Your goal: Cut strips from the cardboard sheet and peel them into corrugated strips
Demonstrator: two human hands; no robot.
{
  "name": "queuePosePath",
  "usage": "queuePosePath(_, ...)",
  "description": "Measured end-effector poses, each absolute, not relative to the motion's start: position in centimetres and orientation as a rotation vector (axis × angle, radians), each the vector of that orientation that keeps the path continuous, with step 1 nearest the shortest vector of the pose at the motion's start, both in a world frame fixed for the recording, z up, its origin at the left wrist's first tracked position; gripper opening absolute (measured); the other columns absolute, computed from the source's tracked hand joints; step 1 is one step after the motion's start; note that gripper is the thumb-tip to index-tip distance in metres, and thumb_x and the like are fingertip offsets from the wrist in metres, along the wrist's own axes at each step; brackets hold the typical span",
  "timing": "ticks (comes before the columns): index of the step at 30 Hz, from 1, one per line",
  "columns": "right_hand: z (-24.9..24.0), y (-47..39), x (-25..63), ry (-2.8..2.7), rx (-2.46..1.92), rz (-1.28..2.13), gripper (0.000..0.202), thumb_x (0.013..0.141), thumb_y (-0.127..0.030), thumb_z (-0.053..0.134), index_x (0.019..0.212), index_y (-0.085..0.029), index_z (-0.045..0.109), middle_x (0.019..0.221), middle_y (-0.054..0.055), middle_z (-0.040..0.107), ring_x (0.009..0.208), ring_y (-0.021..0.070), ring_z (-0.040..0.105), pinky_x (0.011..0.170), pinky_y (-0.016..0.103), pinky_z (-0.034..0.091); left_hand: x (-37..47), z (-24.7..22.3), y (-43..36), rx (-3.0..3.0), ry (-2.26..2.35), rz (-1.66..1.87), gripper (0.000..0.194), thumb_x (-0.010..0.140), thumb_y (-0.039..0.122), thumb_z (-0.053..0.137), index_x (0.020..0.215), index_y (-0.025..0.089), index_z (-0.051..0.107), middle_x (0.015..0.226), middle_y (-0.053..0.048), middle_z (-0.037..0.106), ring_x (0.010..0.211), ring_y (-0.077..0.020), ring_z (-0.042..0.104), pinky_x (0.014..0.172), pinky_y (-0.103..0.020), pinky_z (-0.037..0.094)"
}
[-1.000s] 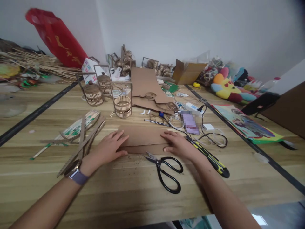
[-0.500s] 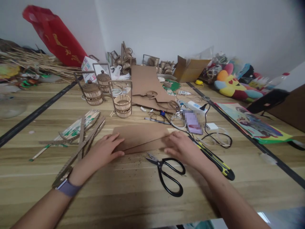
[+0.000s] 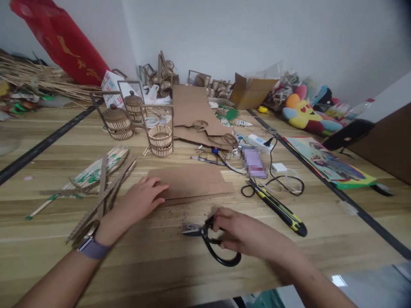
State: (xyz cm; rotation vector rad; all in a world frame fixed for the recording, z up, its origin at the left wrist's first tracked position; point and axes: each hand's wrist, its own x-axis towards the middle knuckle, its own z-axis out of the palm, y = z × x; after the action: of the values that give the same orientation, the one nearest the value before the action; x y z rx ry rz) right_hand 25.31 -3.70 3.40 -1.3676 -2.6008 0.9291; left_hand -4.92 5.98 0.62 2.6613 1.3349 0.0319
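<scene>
A brown cardboard piece [image 3: 195, 182] lies flat in front of me. My left hand [image 3: 139, 203] rests at its left end, fingers spread and slightly bent, the tips on the card. My right hand [image 3: 236, 231] is closed round the upper handle loop of black-handled scissors [image 3: 224, 259]. Their slightly parted blades point left, below the card. A yellow and black utility knife [image 3: 282, 209] lies to the right of that hand. Beside my left forearm are cut cardboard strips [image 3: 102, 188] and a green-and-white packet of sticks [image 3: 109, 167].
Small wooden-stick buckets with handles [image 3: 160, 139] stand beyond the card. Behind are a larger cardboard sheet [image 3: 191, 105] and an open box [image 3: 253, 92]. A phone [image 3: 253, 162], cables and a power strip [image 3: 260, 143] lie to the right. Dark scraps dot the table [image 3: 154, 256].
My right hand has left the cardboard, moved down and taken hold of the scissors. The cardboard now lies flatter, its diagonal fold or overlap no longer showing. My left hand stays at its left end.
</scene>
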Motion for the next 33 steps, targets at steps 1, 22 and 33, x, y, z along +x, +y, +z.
queuePosePath(1, 3.4, -2.8, 25.7, -2.584, -1.365, 0.89, 0.014, 0.084, -0.018, 0.064, 0.098, -0.02, 0.062, 0.104, 0.006, 0.061, 0.097, 0.0191, 0.061, 0.085, 0.03, 0.049, -5.0, 0.5, 5.8, 2.66, 1.341, 0.052, 0.039, 0.092, 0.028, 0.054, 0.129, 0.019, 0.063, 0.126, -0.015, 0.059, 0.114, -0.0318, 0.054, 0.098, -0.046, 0.046)
queuePosePath(22, -2.0, 3.6, 31.4, -2.328, -1.451, 0.407, 0.037, 0.093, -0.031, 0.052, 0.127, -0.023, 0.064, 0.131, 0.014, 0.059, 0.123, 0.0279, 0.055, 0.106, 0.049, 0.044, -9.2, -0.5, 5.6, 2.487, 1.256, 0.11, 0.042, 0.088, 0.015, 0.056, 0.128, 0.025, 0.064, 0.144, -0.008, 0.053, 0.132, -0.0269, 0.048, 0.111, -0.046, 0.039)
queuePosePath(33, -2.3, 3.7, 32.0, -2.316, -1.425, 0.397, 0.036, 0.094, -0.034, 0.051, 0.125, -0.025, 0.067, 0.13, 0.012, 0.063, 0.121, 0.0288, 0.058, 0.103, 0.05, 0.047, -9.9, -0.6, 5.9, 2.414, 1.217, 0.154, 0.042, 0.087, 0.017, 0.056, 0.127, 0.026, 0.064, 0.144, -0.006, 0.054, 0.132, -0.0241, 0.05, 0.112, -0.046, 0.037)
